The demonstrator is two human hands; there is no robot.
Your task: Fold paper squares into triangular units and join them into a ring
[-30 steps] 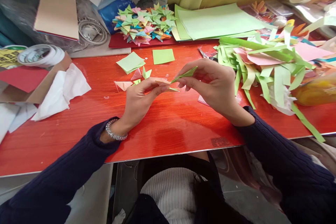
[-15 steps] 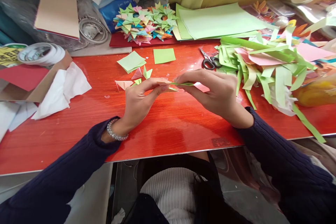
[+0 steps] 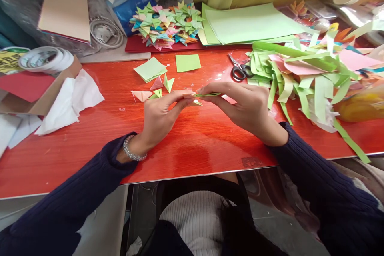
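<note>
My left hand pinches a small peach folded paper piece between thumb and fingertips. Edge to edge with it, a thin green folded paper piece is gripped by my right hand. The two pieces meet between my fingertips; whether they are joined I cannot tell. Just beyond my left hand lie a peach folded piece, a pink one and a green one. Farther back are a stack of pale green squares and a brighter green square.
Black-handled scissors lie behind my right hand, beside a heap of cut paper strips. Folded paper rings and large green sheets line the back. At left are tape rolls in a box and white tissue.
My hands stay in nearly the same place, still pinching the paper. The green piece has tilted slightly, and my right hand has dipped a little.
</note>
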